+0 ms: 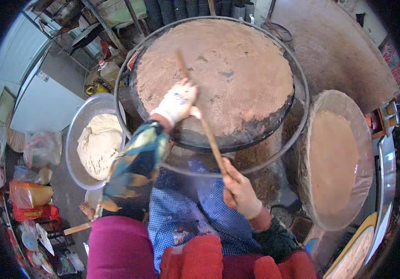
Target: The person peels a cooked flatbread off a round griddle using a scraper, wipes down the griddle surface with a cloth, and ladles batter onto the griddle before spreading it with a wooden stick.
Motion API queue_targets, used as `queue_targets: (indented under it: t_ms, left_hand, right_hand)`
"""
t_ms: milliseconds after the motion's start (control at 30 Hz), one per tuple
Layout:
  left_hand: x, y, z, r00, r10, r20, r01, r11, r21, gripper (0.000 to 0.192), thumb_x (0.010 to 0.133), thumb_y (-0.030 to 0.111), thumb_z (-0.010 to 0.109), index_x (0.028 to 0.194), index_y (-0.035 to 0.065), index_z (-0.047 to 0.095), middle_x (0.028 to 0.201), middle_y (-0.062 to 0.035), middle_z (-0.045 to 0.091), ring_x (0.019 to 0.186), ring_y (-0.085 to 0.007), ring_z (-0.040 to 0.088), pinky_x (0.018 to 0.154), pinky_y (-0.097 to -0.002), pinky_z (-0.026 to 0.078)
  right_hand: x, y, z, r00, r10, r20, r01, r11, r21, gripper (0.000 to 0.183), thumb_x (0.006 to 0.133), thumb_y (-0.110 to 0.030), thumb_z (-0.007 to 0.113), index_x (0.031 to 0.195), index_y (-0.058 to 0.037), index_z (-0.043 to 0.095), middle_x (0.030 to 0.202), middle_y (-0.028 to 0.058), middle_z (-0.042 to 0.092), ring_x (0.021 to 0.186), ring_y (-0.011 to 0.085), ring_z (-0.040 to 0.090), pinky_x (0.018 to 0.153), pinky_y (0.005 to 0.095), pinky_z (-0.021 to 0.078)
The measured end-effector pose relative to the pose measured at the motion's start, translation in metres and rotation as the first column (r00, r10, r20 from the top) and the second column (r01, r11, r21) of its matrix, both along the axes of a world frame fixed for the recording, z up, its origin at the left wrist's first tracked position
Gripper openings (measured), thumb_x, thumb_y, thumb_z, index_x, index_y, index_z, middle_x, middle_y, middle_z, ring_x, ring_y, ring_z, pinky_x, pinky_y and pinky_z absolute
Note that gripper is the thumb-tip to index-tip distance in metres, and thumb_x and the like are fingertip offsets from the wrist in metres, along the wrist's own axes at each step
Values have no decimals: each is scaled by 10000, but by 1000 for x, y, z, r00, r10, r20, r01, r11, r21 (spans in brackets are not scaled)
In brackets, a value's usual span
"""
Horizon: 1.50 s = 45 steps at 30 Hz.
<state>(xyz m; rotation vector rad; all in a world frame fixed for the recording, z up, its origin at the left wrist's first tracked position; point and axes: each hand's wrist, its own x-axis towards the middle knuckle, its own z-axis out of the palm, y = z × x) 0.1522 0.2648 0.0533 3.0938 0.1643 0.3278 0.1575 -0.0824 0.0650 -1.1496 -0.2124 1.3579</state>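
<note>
A wooden stick [212, 143] slants across the near left part of a large round griddle [207, 144]. My right hand [239, 190] grips its lower end, just outside the griddle's near edge. Farther up, my left hand [180, 97], in a white glove with blue marks, is closed over the stick, blurred by motion. The stick's far end shows beyond the fingers, over the griddle. A thin, brownish layer of batter or flatbread [248, 80] covers most of the griddle, with a few dark gaps and a ragged near edge.
A metal hoop [304, 101] surrounds the griddle. At left stands a basin [72, 150] holding pale dough [98, 150]. A plastic-lined tub [365, 174] of brown batter [334, 164] is at right. Beyond it spreads a broad brown sheet [339, 48]. Bags [42, 148] and a bottle [109, 71] stand left.
</note>
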Motion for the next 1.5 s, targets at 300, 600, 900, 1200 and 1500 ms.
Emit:
queue_targets:
  t_ms: [300,600,900,1200,1500]
  left_hand:
    - [-182,-19,33,963,220,157,-219,975,-23,591,859,466,589,1185,-26,558,1210,-225,554,1222,-408,461,1118,-522,267]
    - [-209,-111,-27,972,235,4,-235,971,36,372,768,405,639,857,48,589,858,-156,568,918,-382,547,1006,-554,354]
    - [-174,-251,3,955,-188,228,280,822,-495,497,838,313,632,1188,-32,559,1170,-281,541,1159,-478,482,1065,-588,322]
    - [73,-221,48,833,-509,217,529,847,-43,967,761,695,526,1352,-63,418,1377,-293,436,1323,-469,371,1134,-536,256]
    - [136,-106,0,954,-299,-29,300,950,81,904,612,619,696,1232,-17,526,1291,-240,538,1292,-436,433,1116,-475,322]
  right_hand:
    - [5,29,0,813,-57,579,77,997,-9,498,939,-149,559,1431,-173,490,922,76,687,488,90,538,441,251,452]
    - [-23,91,33,888,98,450,-70,995,-78,477,938,-169,606,1408,-193,523,639,20,559,430,93,477,387,271,399]
    - [-37,-34,10,652,0,758,-78,995,67,478,920,-107,597,1392,-113,524,975,114,715,693,150,650,630,286,523]
    - [-61,-182,55,873,-299,386,420,863,-282,525,973,-153,517,1484,-135,400,690,13,564,460,100,496,451,270,434]
    - [28,-99,20,959,-278,-55,279,960,7,575,1008,-308,500,1511,-95,320,540,-11,391,408,79,371,383,249,307]
